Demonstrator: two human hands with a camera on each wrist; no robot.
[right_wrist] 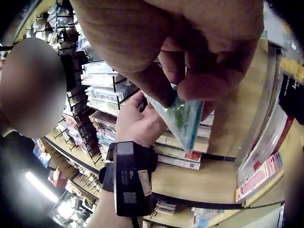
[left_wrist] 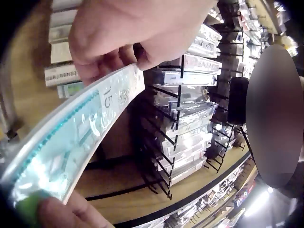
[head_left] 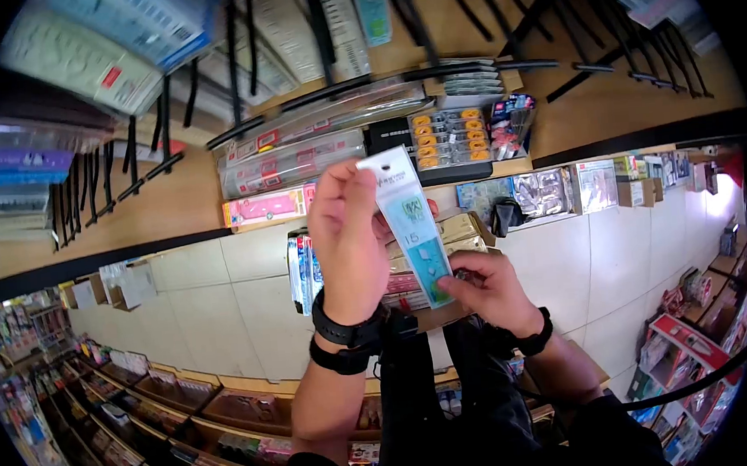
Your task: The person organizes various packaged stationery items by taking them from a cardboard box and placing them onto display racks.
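The person's left hand (head_left: pixel 349 252) pinches the slim packet (head_left: pixel 414 230) near its top; the right hand (head_left: pixel 492 292), apart from it, pinches the lower end. The packet slants between them, bowed; pushing inward could crease it, loosened fingertips drop it.

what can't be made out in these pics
Small print on the packet: head view, too small and blurred.
Some fingers of the right hand: head view, behind the packet.
Part of the packet's green end: left wrist view, under fingers.
Labels on the hanging packs: head view, blurred.
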